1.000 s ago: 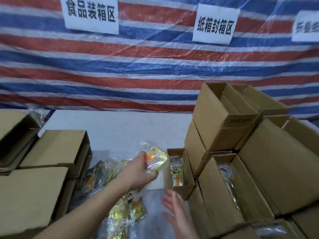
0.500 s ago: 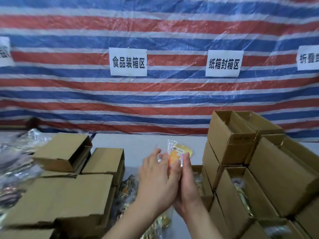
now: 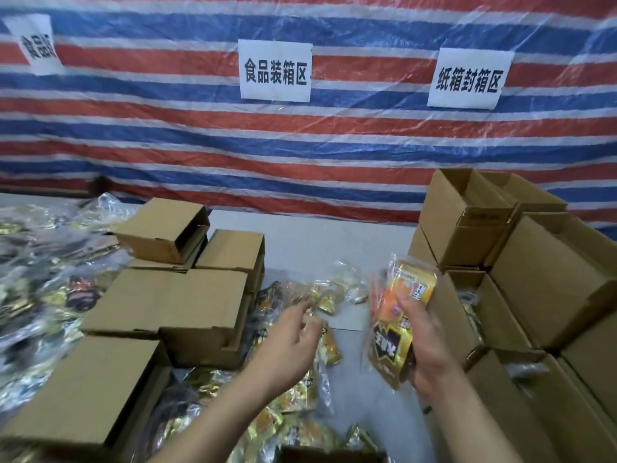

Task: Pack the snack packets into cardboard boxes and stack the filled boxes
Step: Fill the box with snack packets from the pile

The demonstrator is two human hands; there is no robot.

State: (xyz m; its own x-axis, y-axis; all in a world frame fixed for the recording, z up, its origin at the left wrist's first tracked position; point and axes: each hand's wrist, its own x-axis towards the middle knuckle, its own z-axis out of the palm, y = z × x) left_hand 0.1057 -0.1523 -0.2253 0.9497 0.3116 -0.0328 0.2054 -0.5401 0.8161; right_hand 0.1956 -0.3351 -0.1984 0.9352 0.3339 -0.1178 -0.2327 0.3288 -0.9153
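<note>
Gripping crinkly glossy packets (image 3: 399, 315), right hand (image 3: 430, 339) beside boxy cardboard (image 3: 547, 275).

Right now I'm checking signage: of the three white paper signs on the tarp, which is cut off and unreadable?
The far-left sign: tilted, cropped by the frame edge. The middle sign and right sign read fully.

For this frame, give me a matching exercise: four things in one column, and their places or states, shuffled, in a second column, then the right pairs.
Things
1. right hand
2. left hand
3. open cardboard boxes
4. closed cardboard boxes

Places or states
A. stacked on the left of the table
B. grips snack packets
C. piled on the right
D. reaches over the loose packets, holding nothing

Pairs: 1-B, 2-D, 3-C, 4-A
</note>
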